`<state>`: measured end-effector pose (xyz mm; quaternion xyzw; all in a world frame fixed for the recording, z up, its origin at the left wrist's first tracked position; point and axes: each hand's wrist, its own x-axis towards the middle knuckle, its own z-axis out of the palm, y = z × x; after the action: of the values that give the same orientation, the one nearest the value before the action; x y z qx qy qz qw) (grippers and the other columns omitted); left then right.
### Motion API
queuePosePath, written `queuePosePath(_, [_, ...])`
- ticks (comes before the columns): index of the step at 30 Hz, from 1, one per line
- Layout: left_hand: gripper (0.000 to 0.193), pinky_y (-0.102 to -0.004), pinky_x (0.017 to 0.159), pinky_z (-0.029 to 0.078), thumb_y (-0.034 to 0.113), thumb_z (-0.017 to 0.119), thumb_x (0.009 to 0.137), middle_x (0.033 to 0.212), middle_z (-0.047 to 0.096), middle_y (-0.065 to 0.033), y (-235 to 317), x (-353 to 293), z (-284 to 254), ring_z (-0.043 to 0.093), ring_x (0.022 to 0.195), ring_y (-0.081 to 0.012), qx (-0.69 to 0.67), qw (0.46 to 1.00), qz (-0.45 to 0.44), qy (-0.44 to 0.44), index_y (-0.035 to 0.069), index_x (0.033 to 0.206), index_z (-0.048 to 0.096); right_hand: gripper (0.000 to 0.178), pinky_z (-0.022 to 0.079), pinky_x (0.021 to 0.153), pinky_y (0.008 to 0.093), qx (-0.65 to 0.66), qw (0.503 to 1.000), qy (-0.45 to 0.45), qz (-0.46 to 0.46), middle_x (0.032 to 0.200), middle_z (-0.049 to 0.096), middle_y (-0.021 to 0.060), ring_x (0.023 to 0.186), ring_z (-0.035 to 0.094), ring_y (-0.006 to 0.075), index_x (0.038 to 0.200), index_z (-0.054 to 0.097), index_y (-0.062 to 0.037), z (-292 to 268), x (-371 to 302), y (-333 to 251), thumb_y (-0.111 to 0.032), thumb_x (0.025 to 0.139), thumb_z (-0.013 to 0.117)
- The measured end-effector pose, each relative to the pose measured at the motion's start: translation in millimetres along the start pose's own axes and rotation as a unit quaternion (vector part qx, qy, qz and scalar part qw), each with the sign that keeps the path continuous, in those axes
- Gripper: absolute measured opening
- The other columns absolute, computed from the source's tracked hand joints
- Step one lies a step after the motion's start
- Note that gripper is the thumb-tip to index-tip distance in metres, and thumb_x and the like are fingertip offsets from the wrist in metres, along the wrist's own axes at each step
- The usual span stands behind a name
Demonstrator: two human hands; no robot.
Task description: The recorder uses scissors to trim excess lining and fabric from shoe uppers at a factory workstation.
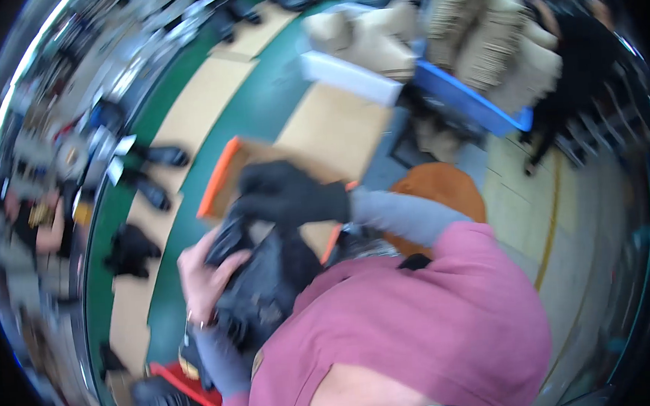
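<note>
In front of my body is a black leather boot (259, 281), its outline smeared by motion. Bare and wearing a band at the wrist, my left hand (209, 275) grips the boot's left side, with the thumb across its edge. A black glove covers my right hand (283, 194), whose fingers curl down over the boot's upper end. Its fingertips are hard to make out. Beneath the gloved hand sits an open box with an orange rim (215, 178), partly hidden by the hand and boot.
Brown boards line the green bench (277, 83), with black shoes (156, 176) at left. Beige boot-shaped pieces fill a blue crate (475, 101) and a white box (351, 77). A brown round stool (444, 196) stands at right. Other people (580, 61) are at right and far left.
</note>
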<state>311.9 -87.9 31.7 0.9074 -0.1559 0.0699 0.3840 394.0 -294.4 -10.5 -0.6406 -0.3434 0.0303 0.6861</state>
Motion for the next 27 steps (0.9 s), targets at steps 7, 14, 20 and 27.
queuePosePath(7, [0.023, -0.0325, 0.062, 0.050, 0.009, 0.079, 0.073, 0.078, 0.068, -0.0133, -7, -7, -2, 0.065, 0.067, -0.0278, -0.011, 0.998, 0.050, 0.031, 0.000, 0.092, 0.071, 0.040, 0.048, 0.075, 0.0280, -0.071, 0.988, -0.122, 0.068, 0.094, 0.059, 0.0074, 0.088, 0.059, 0.0143, 0.109, 0.062, -0.0034, -6, 8, -43, 0.001, 0.072, 0.076])
queuePosePath(14, [0.022, -0.0292, 0.065, 0.051, 0.003, 0.071, 0.076, 0.080, 0.069, -0.0135, -6, -22, 2, 0.067, 0.068, -0.0193, -0.094, 0.990, -0.039, 0.102, -0.001, 0.097, 0.070, 0.040, 0.044, 0.082, 0.0346, -0.368, 0.890, -0.174, -0.207, 0.101, 0.061, 0.0087, 0.089, 0.057, 0.0246, 0.112, 0.065, -0.0087, 12, 9, -47, -0.009, 0.073, 0.074])
queuePosePath(20, [0.043, -0.0283, 0.080, 0.052, 0.013, 0.067, 0.076, 0.093, 0.072, -0.0112, -8, -25, -1, 0.067, 0.085, -0.0152, -0.239, 0.962, -0.121, 0.050, -0.006, 0.115, 0.065, 0.032, 0.038, 0.089, 0.0486, -0.357, 0.885, -0.166, -0.248, 0.105, 0.058, 0.0049, 0.096, 0.051, 0.0274, 0.103, 0.067, -0.0158, 24, 1, -39, -0.038, 0.079, 0.065])
queuePosePath(27, [0.031, -0.0245, 0.078, 0.050, 0.013, 0.061, 0.093, 0.099, 0.069, -0.0076, -36, -34, 23, 0.063, 0.087, -0.0116, -0.450, 0.880, -0.149, 0.026, -0.008, 0.115, 0.063, 0.020, 0.041, 0.094, 0.0419, -0.231, 0.912, -0.221, -0.257, 0.097, 0.061, 0.0061, 0.094, 0.055, 0.0237, 0.093, 0.069, -0.0136, 14, 1, -47, -0.032, 0.086, 0.064])
